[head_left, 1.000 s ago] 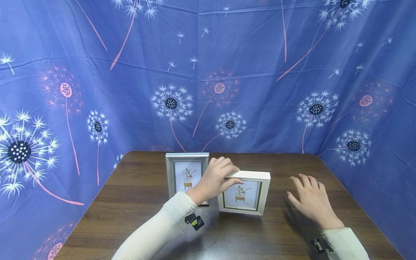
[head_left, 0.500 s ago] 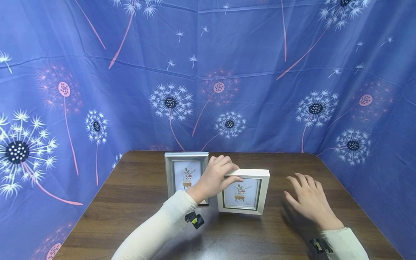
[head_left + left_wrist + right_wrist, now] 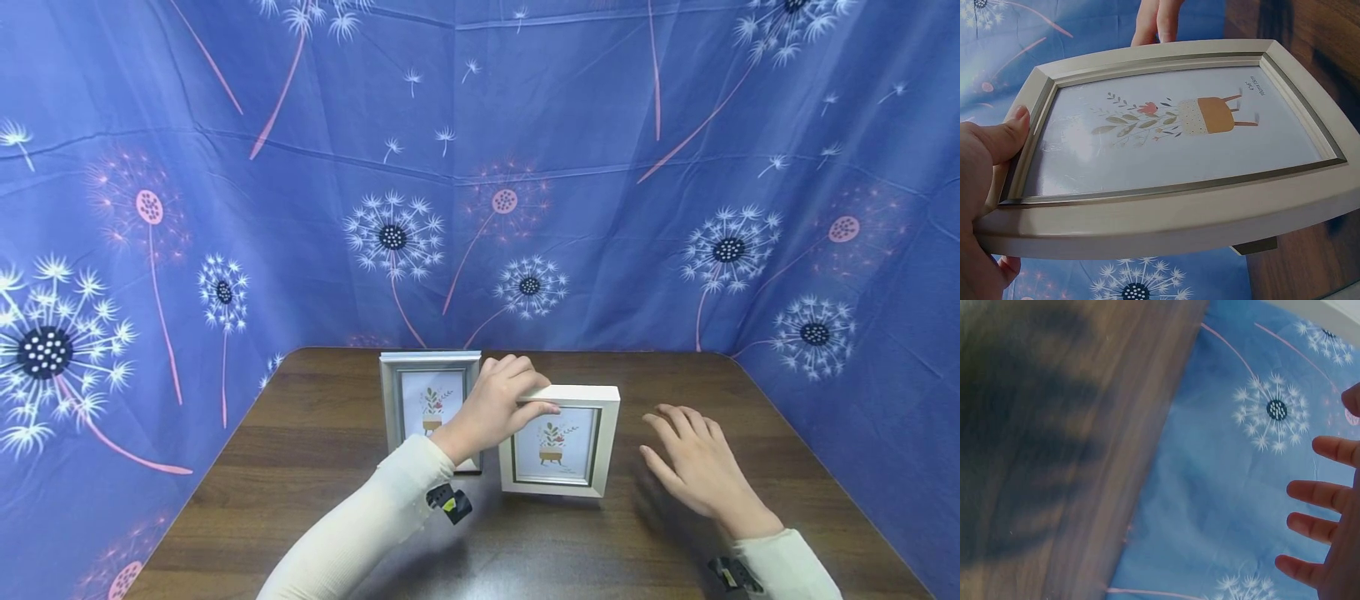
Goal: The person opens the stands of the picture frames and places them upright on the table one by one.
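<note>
My left hand [image 3: 498, 408] pinches the top edge of a cream picture frame [image 3: 612, 442], thumb on the front and fingers behind. That frame stands roughly upright, facing me, and shows a print of a potted plant with a red flower. In the left wrist view, the thumb [image 3: 1013, 134] presses on the frame's border. To the right, my right hand [image 3: 701, 467] hovers over the table with fingers spread and nothing in them. Its fingers [image 3: 1316, 495] appear relaxed in the right wrist view. Behind my left wrist stands a grey-silver picture frame [image 3: 392, 408] with a similar print, partly hidden by the hand.
The brown wooden table [image 3: 300, 483] reaches back to a blue cloth [image 3: 600, 250] printed with dandelions, which hangs behind it and along both sides. A black wrist camera [image 3: 450, 502] sits at my left cuff.
The cream frame has shifted very slightly up and to the left in my left hand. My right hand has moved left toward it. The silver frame has stayed put.
</note>
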The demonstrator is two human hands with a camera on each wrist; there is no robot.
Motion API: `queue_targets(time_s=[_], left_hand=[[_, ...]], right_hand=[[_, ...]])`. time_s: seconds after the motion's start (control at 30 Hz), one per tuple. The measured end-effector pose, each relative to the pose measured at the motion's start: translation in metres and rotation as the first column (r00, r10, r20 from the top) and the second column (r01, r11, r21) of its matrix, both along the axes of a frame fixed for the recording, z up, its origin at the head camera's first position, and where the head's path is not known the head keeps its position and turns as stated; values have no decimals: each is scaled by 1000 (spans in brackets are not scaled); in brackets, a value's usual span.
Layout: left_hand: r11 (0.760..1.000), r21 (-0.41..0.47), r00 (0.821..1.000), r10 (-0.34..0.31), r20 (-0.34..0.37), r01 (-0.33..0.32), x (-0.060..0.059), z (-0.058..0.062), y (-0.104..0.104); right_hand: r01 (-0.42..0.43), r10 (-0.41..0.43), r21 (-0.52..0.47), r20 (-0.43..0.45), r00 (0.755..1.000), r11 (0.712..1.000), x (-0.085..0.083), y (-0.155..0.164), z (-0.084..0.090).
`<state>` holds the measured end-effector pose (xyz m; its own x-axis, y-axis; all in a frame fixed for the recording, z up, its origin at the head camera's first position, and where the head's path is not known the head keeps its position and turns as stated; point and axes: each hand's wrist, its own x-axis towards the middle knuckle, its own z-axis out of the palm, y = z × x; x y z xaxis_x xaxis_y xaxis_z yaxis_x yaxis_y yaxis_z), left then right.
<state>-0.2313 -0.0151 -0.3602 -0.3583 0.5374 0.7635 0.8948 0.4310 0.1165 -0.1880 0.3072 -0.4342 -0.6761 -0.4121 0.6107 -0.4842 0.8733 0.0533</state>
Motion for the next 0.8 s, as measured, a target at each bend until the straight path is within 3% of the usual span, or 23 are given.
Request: queue_targets(time_s=[0.53,0.8], left_hand=[[1000,2,1000,13,14,-14,-1,4,0],[1000,1,1000,10,20,-10,-1,5,0]], right_hand=[[-136,135,34,30,990,990,4,-22,-15],[-153,151,83,38,988,985,3,-30,-22]])
